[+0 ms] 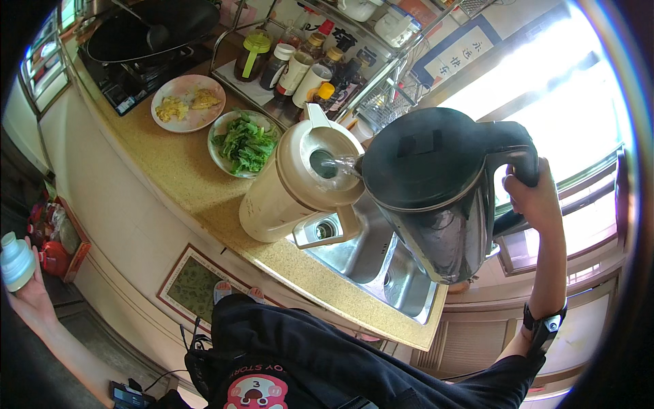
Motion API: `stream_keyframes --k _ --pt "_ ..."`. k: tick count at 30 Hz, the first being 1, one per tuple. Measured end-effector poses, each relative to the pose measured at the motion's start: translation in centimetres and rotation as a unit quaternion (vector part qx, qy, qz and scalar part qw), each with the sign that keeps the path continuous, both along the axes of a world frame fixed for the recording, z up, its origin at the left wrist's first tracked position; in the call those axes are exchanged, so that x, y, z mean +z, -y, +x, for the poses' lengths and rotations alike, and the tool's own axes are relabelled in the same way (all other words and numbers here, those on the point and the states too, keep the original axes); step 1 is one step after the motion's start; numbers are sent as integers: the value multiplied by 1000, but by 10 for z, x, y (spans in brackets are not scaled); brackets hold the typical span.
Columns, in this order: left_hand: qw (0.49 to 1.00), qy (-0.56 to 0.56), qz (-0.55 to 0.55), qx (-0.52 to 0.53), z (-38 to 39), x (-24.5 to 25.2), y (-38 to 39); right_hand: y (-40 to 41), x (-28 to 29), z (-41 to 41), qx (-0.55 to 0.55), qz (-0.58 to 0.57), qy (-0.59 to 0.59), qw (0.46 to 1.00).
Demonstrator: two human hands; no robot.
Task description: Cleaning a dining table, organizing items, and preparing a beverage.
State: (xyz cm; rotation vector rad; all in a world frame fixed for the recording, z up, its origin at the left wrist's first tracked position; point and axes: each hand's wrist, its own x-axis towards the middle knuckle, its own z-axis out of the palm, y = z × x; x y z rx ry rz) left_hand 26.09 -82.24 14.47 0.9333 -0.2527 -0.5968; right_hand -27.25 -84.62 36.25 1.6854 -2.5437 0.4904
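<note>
My right hand grips the handle of a dark electric kettle, tilted with its lid down over the top. Steaming water runs from its spout into the round mouth of a beige thermos jug, which stands on the speckled countertop with its handle towards the sink. At the far left my left hand holds a pale blue and white stopper, away from the jug.
A plate of cooked egg and a plate of greens stand behind the jug. Sauce bottles fill a metal rack. A black wok sits on the stove. The steel double sink lies under the kettle, near the counter's edge.
</note>
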Motion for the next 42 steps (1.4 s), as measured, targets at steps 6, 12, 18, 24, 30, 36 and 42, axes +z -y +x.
stream_keyframes --k 6,12,18,24,30,36,42 --pt "1000 -7 4 10 -6 2 1 1 2 -1 5 16 -9 1000" --pt "1000 -14 8 21 -7 3 2 1 2 2 9 15 3 1000" --pt "1000 0 -10 -3 6 -9 -1 1 2 0 15 26 -17 999" --pt "1000 -4 6 15 -2 -5 0 0 1 2 7 -3 -32 999" --pt "1000 -5 5 7 -1 -6 -2 1 2 3 4 0 -41 999" --pt "1000 6 3 1 1 -7 -3 1 6 8 23 12 -39 999" --pt "1000 16 9 2 1 -8 -4 2 8 20 12 11 -52 998"
